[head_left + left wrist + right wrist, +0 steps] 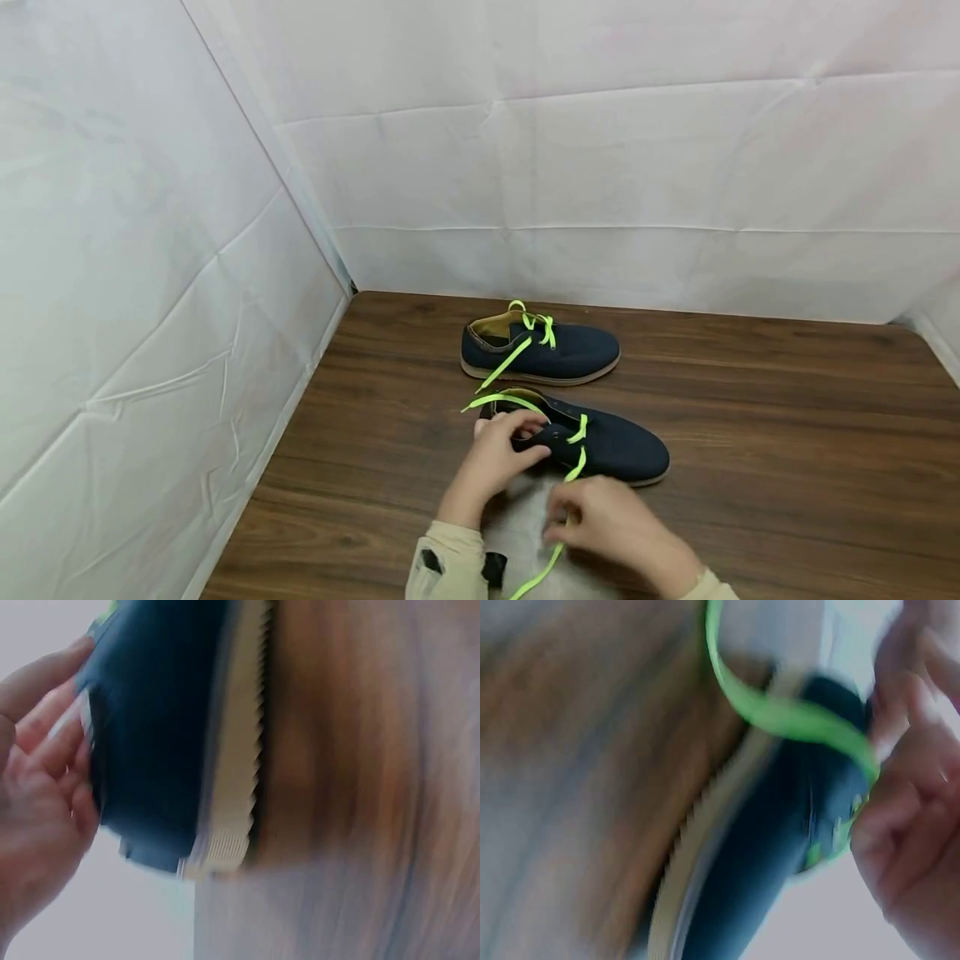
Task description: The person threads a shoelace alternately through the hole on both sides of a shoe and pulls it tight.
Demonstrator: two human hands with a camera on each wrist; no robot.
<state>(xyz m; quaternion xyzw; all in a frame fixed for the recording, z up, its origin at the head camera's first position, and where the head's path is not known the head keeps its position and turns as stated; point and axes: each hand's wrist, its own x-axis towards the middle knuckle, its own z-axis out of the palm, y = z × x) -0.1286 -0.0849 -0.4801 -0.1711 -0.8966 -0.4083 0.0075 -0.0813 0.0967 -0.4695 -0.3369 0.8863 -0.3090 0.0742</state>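
Note:
A dark navy lace-up shoe (622, 446) lies on the brown wooden table, toe to the right. My left hand (498, 454) grips its near collar edge, the fingers reaching into the opening and the thumb outside. In front of the shoe, my blurred right hand (611, 518) pinches the neon-green shoelace (575, 467), which runs from the eyelets to the fingers. The lace's free end hangs below the hand. In the right wrist view, the lace (795, 720) loops past the shoe's side (746, 847). Another length of lace (498, 400) trails over the far collar.
Behind stands a matching navy shoe (577, 354) with a loose green lace, its toe also rightward. White fabric walls (600, 167) rise at the back and left edges of the wooden table (787, 433). A greyish patch (525, 508) shows between my forearms.

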